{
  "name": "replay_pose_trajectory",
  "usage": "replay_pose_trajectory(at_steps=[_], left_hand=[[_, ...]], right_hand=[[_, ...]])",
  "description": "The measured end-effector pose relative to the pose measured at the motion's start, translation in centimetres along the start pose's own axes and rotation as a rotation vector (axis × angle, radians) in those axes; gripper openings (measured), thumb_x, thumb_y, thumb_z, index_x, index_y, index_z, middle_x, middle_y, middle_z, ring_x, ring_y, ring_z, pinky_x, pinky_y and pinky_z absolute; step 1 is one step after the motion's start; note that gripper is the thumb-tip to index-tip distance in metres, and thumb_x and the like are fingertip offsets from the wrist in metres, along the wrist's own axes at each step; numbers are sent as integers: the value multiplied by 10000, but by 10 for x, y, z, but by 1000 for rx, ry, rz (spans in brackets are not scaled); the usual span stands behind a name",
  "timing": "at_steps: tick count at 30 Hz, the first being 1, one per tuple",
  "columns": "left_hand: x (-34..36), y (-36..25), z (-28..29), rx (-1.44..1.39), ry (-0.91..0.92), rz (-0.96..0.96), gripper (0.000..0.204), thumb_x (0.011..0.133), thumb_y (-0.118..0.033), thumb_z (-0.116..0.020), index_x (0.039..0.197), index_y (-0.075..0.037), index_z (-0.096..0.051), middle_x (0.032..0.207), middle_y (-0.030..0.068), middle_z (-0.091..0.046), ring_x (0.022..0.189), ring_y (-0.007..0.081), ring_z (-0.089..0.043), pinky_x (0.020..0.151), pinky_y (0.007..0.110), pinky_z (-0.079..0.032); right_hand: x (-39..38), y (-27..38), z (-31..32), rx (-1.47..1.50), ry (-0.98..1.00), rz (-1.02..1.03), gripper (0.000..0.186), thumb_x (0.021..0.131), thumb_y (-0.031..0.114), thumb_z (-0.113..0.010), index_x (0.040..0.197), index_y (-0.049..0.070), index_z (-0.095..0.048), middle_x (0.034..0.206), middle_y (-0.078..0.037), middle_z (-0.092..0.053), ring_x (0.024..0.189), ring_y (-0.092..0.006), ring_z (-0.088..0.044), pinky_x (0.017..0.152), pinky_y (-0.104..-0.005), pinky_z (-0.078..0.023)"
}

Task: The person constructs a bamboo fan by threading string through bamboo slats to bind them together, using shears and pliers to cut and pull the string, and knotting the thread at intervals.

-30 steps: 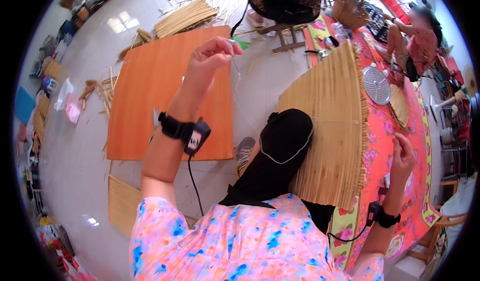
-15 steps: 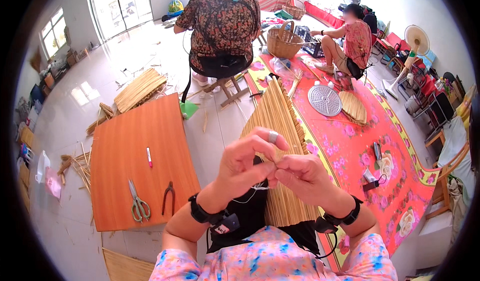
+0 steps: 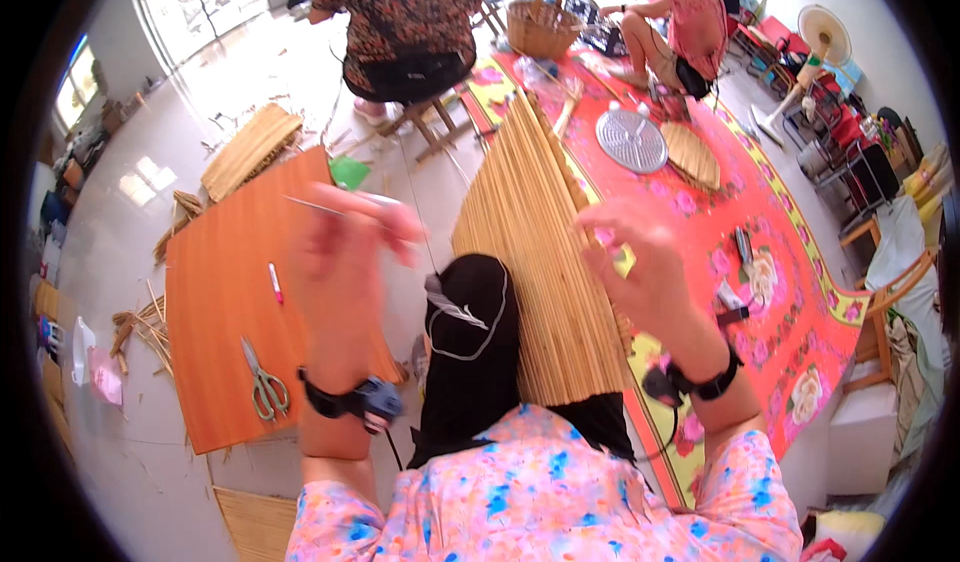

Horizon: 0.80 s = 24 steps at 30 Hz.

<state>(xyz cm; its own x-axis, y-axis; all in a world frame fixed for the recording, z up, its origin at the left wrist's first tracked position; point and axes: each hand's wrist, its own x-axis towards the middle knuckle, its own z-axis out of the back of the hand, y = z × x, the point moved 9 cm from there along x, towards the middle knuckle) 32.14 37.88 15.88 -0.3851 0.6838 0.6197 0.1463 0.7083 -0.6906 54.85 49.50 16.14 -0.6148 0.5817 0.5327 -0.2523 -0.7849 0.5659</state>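
Note:
My left hand (image 3: 350,247), blurred, is raised left of centre, closed on a thin needle (image 3: 314,205) that points out leftward. White thread (image 3: 458,314) hangs below it in loose loops over my black-clad knee (image 3: 470,372). My right hand (image 3: 640,272) hovers at the right edge of the slatted straw mat (image 3: 525,302), its curved fingers apart with nothing visible between them. The mat lies beside my knee, over my lap.
An orange board (image 3: 220,282) with scissors (image 3: 265,387) and a marker (image 3: 275,282) lies left. A floral sheet (image 3: 720,382) bears a perforated disc (image 3: 631,142) at right. Two seated people (image 3: 400,22) (image 3: 690,32), a basket (image 3: 535,32) and a fan (image 3: 825,34) are beyond.
My hands, pinched together above the mat half a second ago, have moved apart: the left leftward with the needle, the right rightward with its fingers loosened.

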Motion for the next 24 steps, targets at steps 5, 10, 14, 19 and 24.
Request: replay_pose_trajectory(at_steps=[5, 10, 14, 19, 24], left_hand=[[5, -37, 80, 2, -277, -134, 139, 983, -174, -547, 988, -43, -594, 794, 48, -597, 730, 126, -533, 659, 256, -421], [-14, -8, 61, 110, -270, 85, 160, 978, -198, -562, 963, -39, -577, 731, 31, -564, 663, 110, -516, 591, 243, -409], [-27, 10, 44, 224, -171, 122, 179, 977, -208, -567, 920, -40, -551, 707, 31, -572, 558, 96, -535, 475, 231, -407], [-44, 26, 48, 256, -171, 226, 179, 972, -192, -575, 909, -27, -546, 689, 29, -557, 534, 94, -551, 456, 212, -404], [-56, 35, 50, 281, -168, 290, 155, 965, -161, -584, 923, -12, -584, 686, 27, -569, 532, 87, -549, 461, 207, -402]], right_hand=[[10, -92, 18, -29, -132, -303, 260, 871, 250, -644, 972, 13, -681, 871, -147, -683, 803, -232, -663, 677, -348, -518], [16, -182, -25, -80, 178, -761, 507, 888, 462, -592, 1043, -13, -676, 874, -143, -689, 837, -199, -664, 710, -328, -526], [28, -169, -60, 41, 266, -841, 540, 892, 481, -600, 1073, -24, -668, 901, -88, -682, 847, -183, -654, 677, -323, -536], [16, -188, -89, 361, 392, -898, 377, 877, 255, -667, 1034, -87, -654, 885, -102, -680, 767, -170, -656, 677, -321, -536], [18, -167, -77, 189, 364, -671, 301, 873, 158, -652, 1018, -106, -651, 888, -102, -683, 746, -135, -634, 686, -290, -520]])
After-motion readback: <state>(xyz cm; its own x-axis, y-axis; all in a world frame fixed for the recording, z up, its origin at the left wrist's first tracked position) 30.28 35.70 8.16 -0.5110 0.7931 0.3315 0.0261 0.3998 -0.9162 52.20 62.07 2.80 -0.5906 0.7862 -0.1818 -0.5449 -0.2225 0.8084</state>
